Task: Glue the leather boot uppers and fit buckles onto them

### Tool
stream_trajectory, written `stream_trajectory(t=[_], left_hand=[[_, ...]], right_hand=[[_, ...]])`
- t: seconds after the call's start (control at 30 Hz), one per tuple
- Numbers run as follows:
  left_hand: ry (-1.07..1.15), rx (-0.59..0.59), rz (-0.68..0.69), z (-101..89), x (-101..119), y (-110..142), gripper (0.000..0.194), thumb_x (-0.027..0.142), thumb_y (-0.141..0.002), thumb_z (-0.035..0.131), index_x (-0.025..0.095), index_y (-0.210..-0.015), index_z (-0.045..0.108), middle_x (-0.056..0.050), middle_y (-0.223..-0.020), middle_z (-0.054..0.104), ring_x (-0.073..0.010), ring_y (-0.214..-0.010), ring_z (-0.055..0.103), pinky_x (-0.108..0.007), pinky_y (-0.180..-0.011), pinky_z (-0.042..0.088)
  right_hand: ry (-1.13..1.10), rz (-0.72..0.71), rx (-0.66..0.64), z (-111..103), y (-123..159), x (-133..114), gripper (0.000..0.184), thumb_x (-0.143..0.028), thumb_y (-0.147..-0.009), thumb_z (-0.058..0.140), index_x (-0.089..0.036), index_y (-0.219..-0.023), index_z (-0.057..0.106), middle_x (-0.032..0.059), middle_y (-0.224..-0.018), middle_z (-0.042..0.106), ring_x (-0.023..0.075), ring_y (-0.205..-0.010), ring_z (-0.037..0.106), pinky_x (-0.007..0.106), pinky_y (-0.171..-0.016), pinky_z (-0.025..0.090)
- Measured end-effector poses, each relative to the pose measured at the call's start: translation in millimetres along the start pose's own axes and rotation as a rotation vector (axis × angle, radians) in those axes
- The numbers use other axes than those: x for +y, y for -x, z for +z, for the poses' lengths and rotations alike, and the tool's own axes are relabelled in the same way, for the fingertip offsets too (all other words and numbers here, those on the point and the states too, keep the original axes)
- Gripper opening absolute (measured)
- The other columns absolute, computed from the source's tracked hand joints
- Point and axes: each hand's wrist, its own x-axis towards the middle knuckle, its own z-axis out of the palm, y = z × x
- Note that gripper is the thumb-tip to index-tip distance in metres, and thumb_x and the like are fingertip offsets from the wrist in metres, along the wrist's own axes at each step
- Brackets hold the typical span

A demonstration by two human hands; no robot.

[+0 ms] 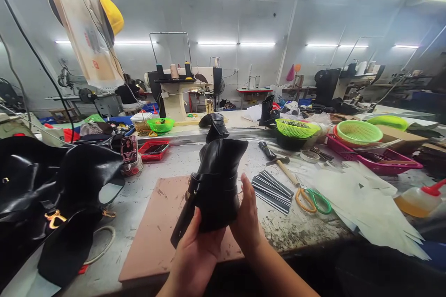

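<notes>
A black leather boot upper [218, 171] with a buckled strap is held over the pink board [146, 232]. My left hand [200, 250] grips its lower part from the near side, thumb in front and fingers underneath. Against the right side of the boot upper rests my right hand [248, 220], its fingers pointing up and its thumb hidden; the two hands hold the piece between them. Just behind it on the table lies another black boot upper [216, 126]. Striped dark strips [272, 190] lie to the right of my right hand.
Glossy black leather pieces [80, 181] with gold clasps are heaped at the left. On the right are scissors [313, 199], a hammer [286, 169], pale sheets [369, 199], a magenta basket [379, 160] and a glue bottle [420, 199]. A sewing machine [183, 88] stands behind.
</notes>
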Motion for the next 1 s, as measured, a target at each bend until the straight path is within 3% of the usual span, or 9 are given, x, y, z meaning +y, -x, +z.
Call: stream_trajectory(t=[0.1,0.3,0.4,0.5,0.6,0.67,0.8,0.9,1.0], left_hand=[[0.004,0.136,-0.061,-4.4,-3,-1,0.032,0.027,-0.091,0.039,0.018,-0.108,0.064,-0.008,-0.116,0.06,-0.0189,-0.112,0.053,-0.027,-0.098,0.041],[0.106,-0.258,-0.03,-15.1,2,-10,0.038,0.028,-0.094,0.029,0.018,-0.115,0.059,-0.005,-0.119,0.057,-0.0155,-0.111,0.053,-0.025,-0.096,0.042],[0.069,-0.31,-0.032,-20.4,4,-16,0.039,0.035,-0.093,0.032,0.02,-0.117,0.057,-0.004,-0.122,0.056,-0.0137,-0.112,0.053,-0.024,-0.098,0.039],[-0.07,-0.148,-0.03,-33.4,-3,-12,0.043,0.051,-0.085,0.042,0.025,-0.115,0.059,-0.003,-0.129,0.051,-0.0155,-0.119,0.045,-0.027,-0.1,0.037],[-0.514,-0.046,-0.201,-51.3,-11,3,0.054,0.057,-0.068,0.062,0.025,-0.112,0.06,-0.008,-0.127,0.052,-0.0269,-0.116,0.048,-0.039,-0.093,0.043],[-1.019,-0.119,-0.136,-58.8,-8,13,0.046,0.047,-0.067,0.068,0.025,-0.107,0.063,-0.011,-0.118,0.058,-0.0293,-0.107,0.054,-0.044,-0.09,0.044],[-2.06,-0.092,0.681,-64.2,22,11,0.033,0.028,-0.078,0.056,0.023,-0.11,0.06,-0.011,-0.123,0.054,-0.0303,-0.118,0.045,-0.048,-0.1,0.034],[-2.418,0.103,0.924,-74.2,43,-3,0.037,0.028,-0.083,0.047,0.013,-0.116,0.054,-0.015,-0.112,0.06,-0.0287,-0.101,0.057,-0.044,-0.086,0.047],[-2.411,0.167,0.895,-83.5,47,-12,0.035,0.031,-0.087,0.039,0.011,-0.112,0.055,-0.013,-0.099,0.064,-0.0232,-0.084,0.063,-0.035,-0.07,0.052]], right_hand=[[-0.006,0.089,-0.172,8,8,6,0.054,-0.015,-0.086,0.036,-0.02,-0.138,0.022,0.015,-0.123,0.052,0.0267,-0.11,0.053,0.045,-0.083,0.05],[-0.195,0.248,-0.405,20,17,-10,0.043,-0.024,-0.084,0.042,-0.019,-0.127,0.043,0.0092,-0.106,0.065,0.0233,-0.091,0.063,0.033,-0.072,0.054],[-0.205,0.253,-0.337,24,3,-6,0.041,-0.023,-0.086,0.039,-0.022,-0.127,0.042,0.0065,-0.109,0.064,0.0204,-0.092,0.063,0.031,-0.073,0.052],[-0.106,-0.014,-0.125,27,-33,7,0.046,-0.022,-0.083,0.041,-0.02,-0.13,0.038,0.0088,-0.11,0.063,0.0222,-0.097,0.06,0.037,-0.083,0.046],[0.019,-0.44,-0.073,32,-71,19,0.046,-0.012,-0.082,0.038,-0.018,-0.128,0.041,0.0083,-0.104,0.066,0.0206,-0.099,0.058,0.041,-0.096,0.034],[0.059,-0.684,-0.154,35,-81,26,0.043,-0.009,-0.083,0.037,-0.018,-0.124,0.045,0.0056,-0.102,0.067,0.0178,-0.102,0.056,0.039,-0.101,0.027],[0.053,-0.93,-0.318,36,-46,44,0.036,-0.011,-0.084,0.04,-0.023,-0.115,0.053,0.0011,-0.104,0.067,0.0143,-0.107,0.052,0.034,-0.106,0.023],[0.051,-0.572,-0.259,31,-2,51,0.04,-0.01,-0.081,0.043,-0.026,-0.117,0.051,0.0044,-0.114,0.06,0.018,-0.116,0.046,0.041,-0.105,0.025],[-0.205,0.212,-0.262,25,20,41,0.035,-0.021,-0.083,0.042,-0.02,-0.117,0.051,0.0109,-0.111,0.059,0.0235,-0.105,0.054,0.045,-0.09,0.042]])
